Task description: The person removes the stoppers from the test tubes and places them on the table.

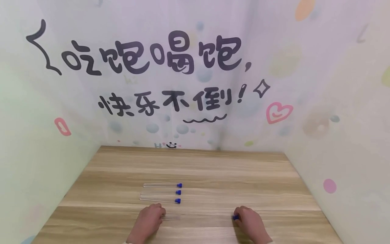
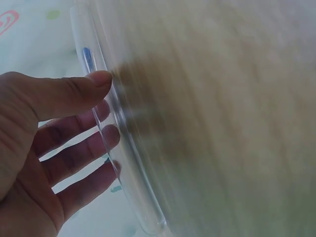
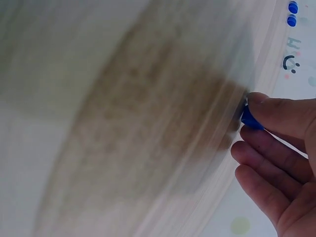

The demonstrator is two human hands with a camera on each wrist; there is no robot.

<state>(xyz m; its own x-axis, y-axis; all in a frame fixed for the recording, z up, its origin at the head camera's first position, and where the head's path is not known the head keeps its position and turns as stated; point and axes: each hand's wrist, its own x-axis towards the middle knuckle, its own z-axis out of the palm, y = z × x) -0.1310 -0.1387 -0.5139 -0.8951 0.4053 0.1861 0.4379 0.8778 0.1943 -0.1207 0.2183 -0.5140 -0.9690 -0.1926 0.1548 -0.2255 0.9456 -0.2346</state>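
Likely capping: nearside of capped tubes (image 1: 161, 193), left hand (image 1: 147, 220) pinches clear tube (image 2: 128, 155), right hand (image 1: 251, 222) pinches cap (image 3: 251, 119); next probably needs aligning.

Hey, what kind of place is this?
Probably a partitioned workspace or booth: patterned walls stand around three sides of a wood-grain table, with three blue-capped tubes lying on it.

A pale back wall (image 1: 195, 17) carries 2 lines of black lettering (image 1: 181, 54) across the frame's upper middle, a pink heart (image 1: 278, 113) right of them. Pale side walls (image 1: 344, 135) flank a wood-grain tabletop (image 1: 213, 169) in the lower middle.
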